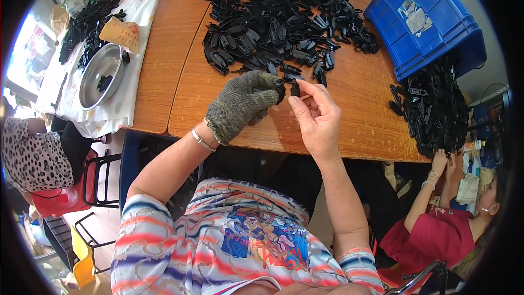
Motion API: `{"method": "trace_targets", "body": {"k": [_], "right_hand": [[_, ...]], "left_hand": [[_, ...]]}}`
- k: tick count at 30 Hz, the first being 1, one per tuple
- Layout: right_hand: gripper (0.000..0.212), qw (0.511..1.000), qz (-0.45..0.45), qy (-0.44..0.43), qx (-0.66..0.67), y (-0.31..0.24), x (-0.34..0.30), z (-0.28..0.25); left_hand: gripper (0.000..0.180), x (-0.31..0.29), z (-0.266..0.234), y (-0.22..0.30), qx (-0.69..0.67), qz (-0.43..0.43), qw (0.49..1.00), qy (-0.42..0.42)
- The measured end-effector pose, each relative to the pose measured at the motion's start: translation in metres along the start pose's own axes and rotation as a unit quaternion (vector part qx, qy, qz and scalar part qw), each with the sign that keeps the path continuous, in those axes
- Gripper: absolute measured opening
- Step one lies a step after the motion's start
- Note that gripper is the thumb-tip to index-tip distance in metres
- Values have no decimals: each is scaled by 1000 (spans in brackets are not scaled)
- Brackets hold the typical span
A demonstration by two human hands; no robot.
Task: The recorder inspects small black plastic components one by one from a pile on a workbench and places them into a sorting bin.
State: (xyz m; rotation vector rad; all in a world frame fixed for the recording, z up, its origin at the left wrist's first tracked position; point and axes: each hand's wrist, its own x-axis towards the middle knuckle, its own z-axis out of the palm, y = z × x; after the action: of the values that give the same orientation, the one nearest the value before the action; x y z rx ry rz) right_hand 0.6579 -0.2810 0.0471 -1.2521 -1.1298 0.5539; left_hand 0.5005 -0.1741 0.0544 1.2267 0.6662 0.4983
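Gloved left hand [243, 101]: fingers closed around small black plastic piece [281, 92]
Bare right hand [319, 120]: fingers pinching slim black plastic part [295, 88]
Both: over brown wooden tabletop [371, 109], inside near edge
Risk: loose pinch could drop one

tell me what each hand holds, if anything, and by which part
Right hand: a small black part, pinched between thumb and finger, seemingly by its ends. Gloved left hand: another black part; its exact hold is hidden.
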Motion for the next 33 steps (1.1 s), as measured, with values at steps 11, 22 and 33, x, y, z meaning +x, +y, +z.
{"method": "trace_targets", "body": {"k": [11,22,33], "right_hand": [[25,997,-29,2,-66,3,-2,4],[35,939,-197,50,-278,15,-10,16],[46,994,-44,-11,-95,22,-29,45]], "left_hand": [[23,-1,8,-1,65,83,994,30],[30,-10,14,-21,127,188,973,38],[18,-23,1,-8,147,200,968,-34]]}}
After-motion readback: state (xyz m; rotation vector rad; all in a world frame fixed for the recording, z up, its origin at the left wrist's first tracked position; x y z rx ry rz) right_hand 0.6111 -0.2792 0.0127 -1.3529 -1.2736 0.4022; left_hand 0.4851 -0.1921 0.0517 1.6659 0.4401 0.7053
